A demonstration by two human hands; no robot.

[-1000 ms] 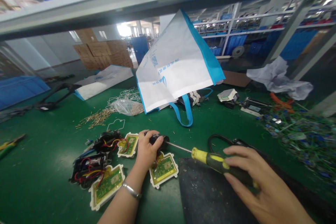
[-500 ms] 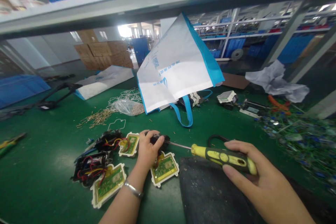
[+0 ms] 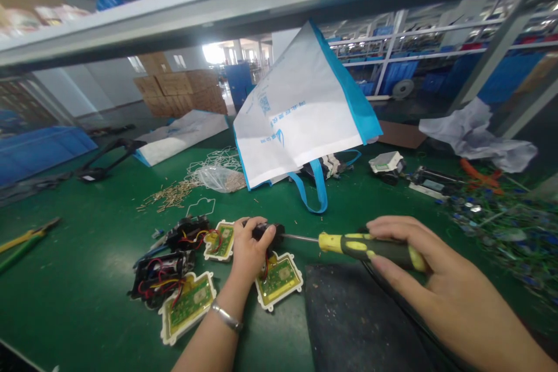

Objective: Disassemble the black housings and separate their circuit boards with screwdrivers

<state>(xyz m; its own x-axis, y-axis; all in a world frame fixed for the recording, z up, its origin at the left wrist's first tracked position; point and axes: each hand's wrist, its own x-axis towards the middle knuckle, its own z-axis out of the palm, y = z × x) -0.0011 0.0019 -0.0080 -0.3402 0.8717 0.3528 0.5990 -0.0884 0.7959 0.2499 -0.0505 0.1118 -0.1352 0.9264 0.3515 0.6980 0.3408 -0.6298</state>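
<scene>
On my feed the left hand [image 3: 249,247] is closed on a black rounded part [image 3: 276,235], toward the middle of the near edge of the bench [image 3: 93,232]. The right hand [image 3: 444,270] is curled loosely round a screwdriver [image 3: 333,242]. Its shaft runs to the part's right end; I can't see whether the tip sits in a screw.

I judge this part opened but unfinished: its white shell [image 3: 279,282] lies just nearer me, dark red wire showing between them. Toward the bench's left edge, a front unit [image 3: 163,273] and a rear unit [image 3: 188,233] also lie opened, wiring exposed. What remains fastened inside, I can't tell.

The shell looks like pale moulded plastic, stepped in outline, with small lugs round its rim and a green board under glossy yellow. The screwdriver pairs thin bright metal with a chunky yellow-and-black handle. Right of the shell, a flat mat [image 3: 353,319] looks dark and scuffed.
</scene>
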